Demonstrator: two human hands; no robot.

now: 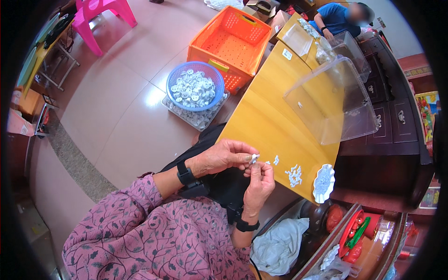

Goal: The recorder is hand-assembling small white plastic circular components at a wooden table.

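My left hand pinches a small white plastic part between thumb and fingertips, just off the near edge of the yellow table. Close against it, the closed fingers of my right hand meet the same part from below. The fingers hide much of it, so its exact kind is unclear. On the tabletop beside my hands lie a few loose white pieces and a small pile of white pieces. A scalloped white dish holding tiny pale bits stands at the table's near right corner.
A blue basket of white round parts sits on a filled clear bin at the left, by an orange crate. A clear plastic box lies on the table. At the far end sits a person in blue.
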